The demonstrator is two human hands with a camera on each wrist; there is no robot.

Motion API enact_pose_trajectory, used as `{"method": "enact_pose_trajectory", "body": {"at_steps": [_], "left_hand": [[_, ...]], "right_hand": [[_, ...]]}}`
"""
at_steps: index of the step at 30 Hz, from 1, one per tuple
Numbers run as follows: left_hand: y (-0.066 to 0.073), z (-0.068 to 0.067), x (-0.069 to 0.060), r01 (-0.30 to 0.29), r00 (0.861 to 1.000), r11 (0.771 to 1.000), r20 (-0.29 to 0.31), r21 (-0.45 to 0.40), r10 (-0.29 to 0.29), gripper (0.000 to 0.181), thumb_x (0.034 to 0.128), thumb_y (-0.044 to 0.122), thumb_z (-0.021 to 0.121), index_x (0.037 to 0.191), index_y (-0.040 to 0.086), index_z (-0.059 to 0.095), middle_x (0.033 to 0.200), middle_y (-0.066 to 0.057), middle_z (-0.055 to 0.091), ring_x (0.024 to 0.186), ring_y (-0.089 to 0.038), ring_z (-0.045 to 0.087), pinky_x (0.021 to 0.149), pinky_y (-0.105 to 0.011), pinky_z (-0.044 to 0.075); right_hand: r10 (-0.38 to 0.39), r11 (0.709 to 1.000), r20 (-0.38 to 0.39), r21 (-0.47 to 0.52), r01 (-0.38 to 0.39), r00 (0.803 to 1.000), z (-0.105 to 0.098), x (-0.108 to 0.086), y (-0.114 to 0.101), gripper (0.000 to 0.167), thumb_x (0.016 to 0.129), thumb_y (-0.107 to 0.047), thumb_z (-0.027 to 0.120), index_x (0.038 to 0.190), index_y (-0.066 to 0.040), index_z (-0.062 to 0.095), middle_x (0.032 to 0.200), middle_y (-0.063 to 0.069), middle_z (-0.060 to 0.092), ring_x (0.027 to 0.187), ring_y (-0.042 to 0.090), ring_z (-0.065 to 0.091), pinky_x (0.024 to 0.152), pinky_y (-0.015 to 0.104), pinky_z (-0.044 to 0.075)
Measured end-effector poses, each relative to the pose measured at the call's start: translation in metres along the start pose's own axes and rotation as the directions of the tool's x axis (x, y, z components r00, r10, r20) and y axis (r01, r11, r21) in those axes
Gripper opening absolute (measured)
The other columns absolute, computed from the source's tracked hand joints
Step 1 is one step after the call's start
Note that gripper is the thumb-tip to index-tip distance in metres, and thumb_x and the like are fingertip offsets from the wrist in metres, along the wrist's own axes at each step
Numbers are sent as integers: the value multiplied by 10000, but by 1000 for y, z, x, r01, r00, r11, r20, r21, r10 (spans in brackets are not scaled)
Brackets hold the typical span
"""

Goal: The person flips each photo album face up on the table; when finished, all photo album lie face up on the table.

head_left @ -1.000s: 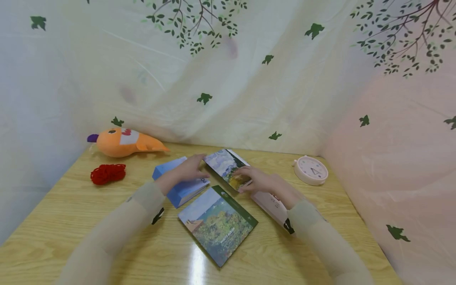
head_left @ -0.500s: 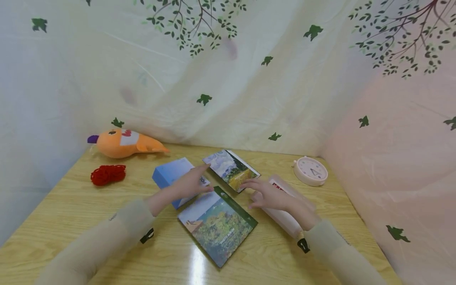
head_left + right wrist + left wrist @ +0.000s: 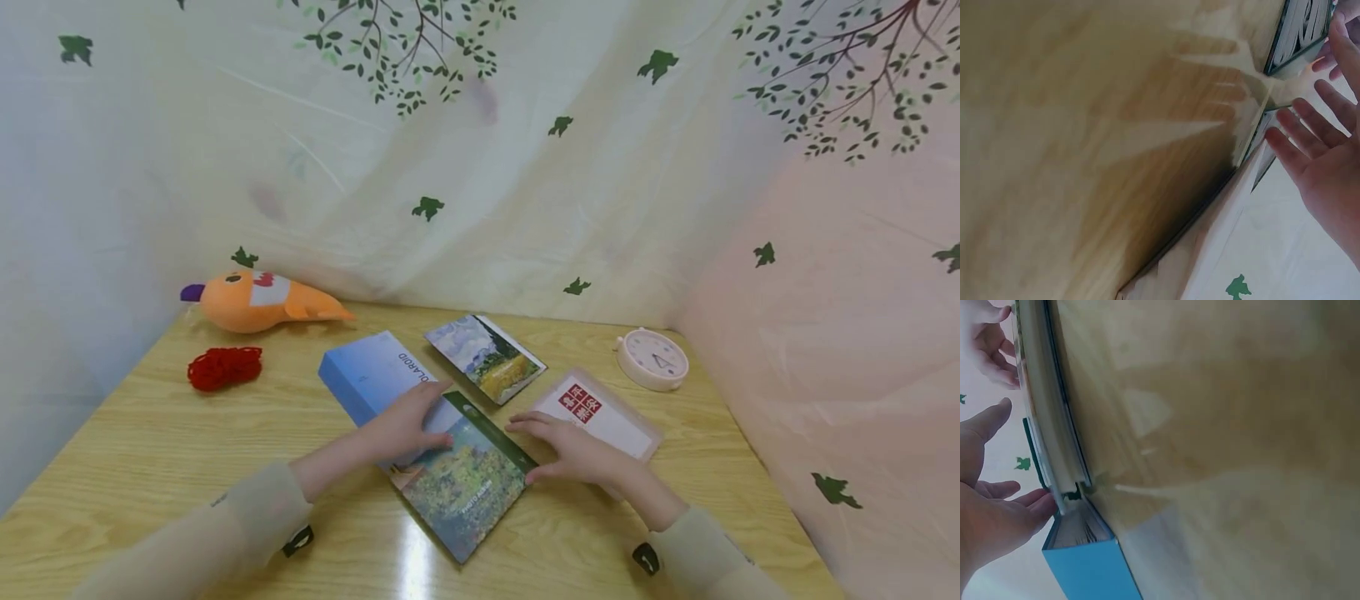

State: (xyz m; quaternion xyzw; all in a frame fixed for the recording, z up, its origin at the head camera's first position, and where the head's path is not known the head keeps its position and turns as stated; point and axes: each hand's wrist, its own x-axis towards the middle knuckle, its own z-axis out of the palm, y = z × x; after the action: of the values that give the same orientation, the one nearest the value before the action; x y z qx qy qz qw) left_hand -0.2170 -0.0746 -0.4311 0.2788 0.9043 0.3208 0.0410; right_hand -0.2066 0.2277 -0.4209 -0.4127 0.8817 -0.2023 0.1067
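Two-handed, draws back from far yellow-field album [image 3: 491, 362] to near garden-print photo album [image 3: 472, 492] on table [image 3: 180, 450], with left hand [image 3: 401, 427] and right hand [image 3: 576, 451] spread-fingered, gripping nothing, apparently shifting work there.

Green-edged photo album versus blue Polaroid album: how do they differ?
The green-edged photo album bears a painted landscape; the blue Polaroid album has a blue gradient. The green-edged photo album lies nearer the camera than the blue Polaroid album. Both lie on the table, partly hidden by the left hand.
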Motion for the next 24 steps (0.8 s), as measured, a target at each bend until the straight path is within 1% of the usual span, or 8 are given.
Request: {"method": "enact_pose_trajectory", "body": {"at_steps": [3, 6, 10, 12, 18, 24], "left_hand": [[0, 2, -5, -7, 1000, 1000, 18, -4, 7, 869, 800, 394, 740, 1458, 20, 312, 1449, -195, 386, 1327, -359, 371, 1084, -497, 322], [0, 3, -8, -10, 1000, 1000, 25, -6, 10, 885, 786, 388, 754, 1458, 19, 311, 1451, -211, 376, 1321, -379, 372, 1075, -518, 325], [1, 3, -8, 7, 999, 999, 34, -32, -6, 896, 771, 371, 771, 1454, 11, 316, 1443, -231, 379, 1308, -399, 379, 1065, -536, 328], [1, 3, -7, 19, 999, 999, 43, -46, -17, 892, 770, 364, 774, 1451, 5, 322, 1443, -233, 378, 1308, -400, 377, 1063, -538, 329], [0, 4, -5, 53, 996, 998, 80, -42, -50, 854, 778, 353, 770, 1437, 6, 351, 1451, -216, 375, 1313, -389, 375, 1062, -531, 334], [1, 2, -1, 102, 990, 994, 104, -33, -98, 832, 761, 334, 787, 1426, 33, 387, 1433, -203, 403, 1291, -380, 405, 1056, -522, 348]], "right_hand": [[6, 1000, 62, 30, -8, 998, 5, -1, -2, 802, 741, -421, 758, 1402, -95, 441, 1461, 130, 389, 1356, 331, 340, 1091, 484, 307], [17, 999, 101, 34, -20, 995, 8, -1, -4, 780, 746, -359, 775, 1404, -114, 435, 1466, 102, 386, 1373, 324, 315, 1104, 469, 293], [35, 999, 82, 10, -36, 996, 11, 0, -5, 705, 771, -270, 760, 1386, -119, 451, 1438, 65, 432, 1368, 295, 334, 1105, 433, 306], [43, 999, 70, 4, -43, 997, 11, 0, -7, 685, 775, -251, 755, 1378, -112, 459, 1423, 65, 451, 1356, 282, 358, 1101, 426, 314], [66, 997, 72, 20, -68, 995, 11, 0, -8, 671, 783, -257, 749, 1377, -130, 464, 1423, 56, 452, 1351, 260, 367, 1101, 414, 319], [55, 998, 68, 21, -57, 996, 12, -1, -7, 666, 790, -259, 741, 1378, -121, 462, 1422, 69, 452, 1359, 292, 351, 1103, 436, 310]]}}
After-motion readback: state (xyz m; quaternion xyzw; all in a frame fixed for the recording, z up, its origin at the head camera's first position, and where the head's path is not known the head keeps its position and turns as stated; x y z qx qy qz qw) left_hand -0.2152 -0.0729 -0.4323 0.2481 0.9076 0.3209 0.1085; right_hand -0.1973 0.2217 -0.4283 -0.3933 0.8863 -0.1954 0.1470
